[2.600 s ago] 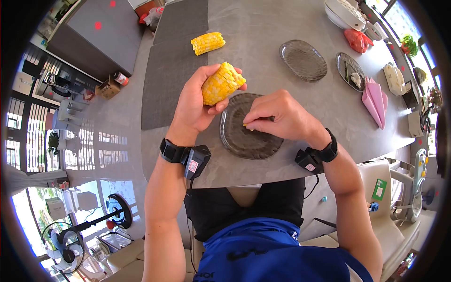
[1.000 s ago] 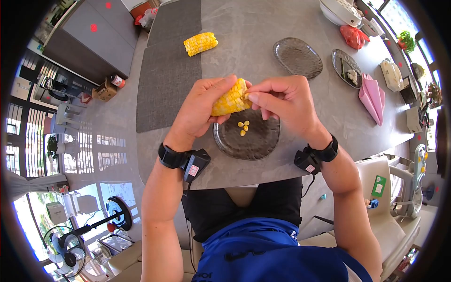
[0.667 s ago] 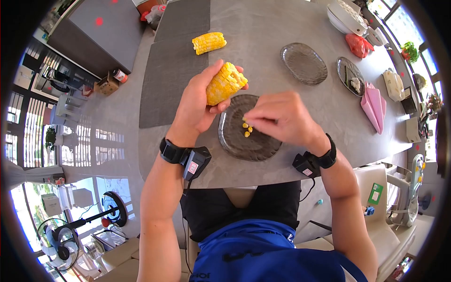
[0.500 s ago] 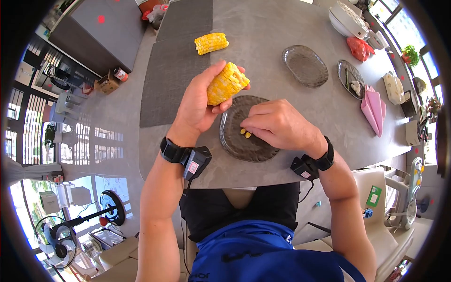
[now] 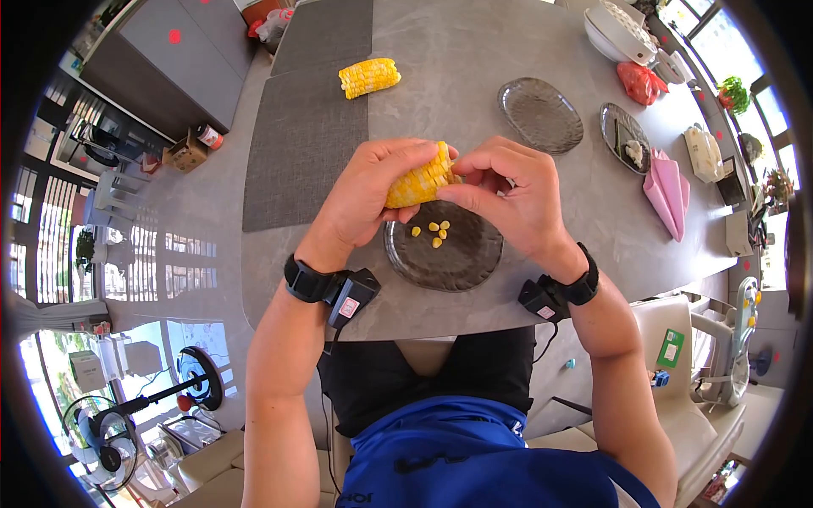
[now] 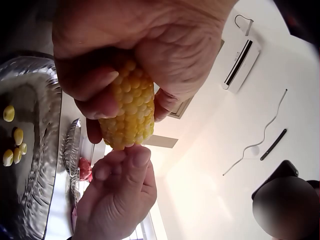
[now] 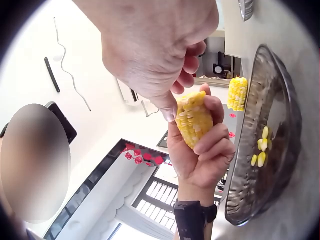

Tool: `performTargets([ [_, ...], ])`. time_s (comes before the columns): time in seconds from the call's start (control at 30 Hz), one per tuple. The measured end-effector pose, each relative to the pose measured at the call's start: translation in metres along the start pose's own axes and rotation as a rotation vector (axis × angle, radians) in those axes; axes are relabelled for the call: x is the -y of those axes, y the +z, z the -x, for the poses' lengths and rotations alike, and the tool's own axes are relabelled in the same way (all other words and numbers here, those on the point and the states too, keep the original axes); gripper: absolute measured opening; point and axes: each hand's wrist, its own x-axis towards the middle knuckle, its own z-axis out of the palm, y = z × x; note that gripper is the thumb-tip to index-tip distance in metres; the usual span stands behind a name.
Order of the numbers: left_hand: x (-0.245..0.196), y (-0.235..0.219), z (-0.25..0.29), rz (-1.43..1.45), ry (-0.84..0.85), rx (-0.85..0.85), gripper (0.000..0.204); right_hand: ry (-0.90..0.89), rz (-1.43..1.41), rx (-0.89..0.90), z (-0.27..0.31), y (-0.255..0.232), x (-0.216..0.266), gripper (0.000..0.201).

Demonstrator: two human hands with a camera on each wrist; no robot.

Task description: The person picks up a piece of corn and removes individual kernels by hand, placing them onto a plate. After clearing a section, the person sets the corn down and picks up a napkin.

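Note:
My left hand [image 5: 360,182] grips a short piece of yellow corn on the cob [image 5: 421,179] above a dark glass plate [image 5: 461,262]. Thumb and fingertips of my right hand [image 5: 518,190] pinch at the cob's right end, where kernels are gone; what lies between the tips is hidden. In the left wrist view the right thumb presses against the lower edge of the cob [image 6: 131,112]. Several loose kernels [image 7: 262,145] lie on the plate below. Another piece of corn [image 5: 370,78] rests farther back, partly on the grey table mat.
A second dark plate [image 5: 542,114] stands at the back right. Beyond it are a plate [image 5: 622,140] with scraps, a folded pink cloth [image 5: 669,190], a red bag [image 5: 641,82] and a white container [image 5: 621,34]. The grey mat [image 5: 309,161] covers the table's left side.
My right hand dropped to the plate, left one more kernel there, and rose back to the cob's end. The left hand has turned the cob toward it and lowered it slightly.

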Motion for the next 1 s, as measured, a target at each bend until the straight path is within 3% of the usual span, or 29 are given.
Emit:
performTargets([
  [0.2, -0.002, -0.002, 0.002, -0.02, -0.017, 0.009, 0.036, 0.06, -0.155, 0.042, -0.003, -0.002, -0.003, 0.012],
  [0.3, 0.0, -0.001, 0.0, -0.013, -0.015, -0.021, 0.037, -0.04, 0.04, 0.061, -0.003, -0.004, -0.001, 0.01],
  [0.4, -0.001, -0.001, 0.001, -0.053, -0.015, -0.029, 0.043, -0.196, 0.184, -0.029, 0.001, 0.005, 0.002, 0.009],
  [0.7, 0.0, -0.003, 0.0, -0.021, -0.04, 0.004, 0.043, -0.102, 0.081, -0.014, 0.003, 0.003, -0.005, 0.008],
  [0.83, -0.004, -0.002, 0.0, -0.01, -0.035, 0.018, 0.042, -0.147, 0.124, -0.068, 0.004, 0.001, -0.002, 0.006],
  [0.9, -0.004, -0.002, 0.0, -0.005, -0.015, -0.051, 0.046, -0.19, 0.12, -0.124, 0.004, 0.002, 0.006, 0.005],
  [1.0, -0.001, -0.01, -0.005, 0.07, 0.036, -0.118, 0.046, -0.206, 0.083, 0.103, -0.001, -0.006, 0.003, 0.007],
])
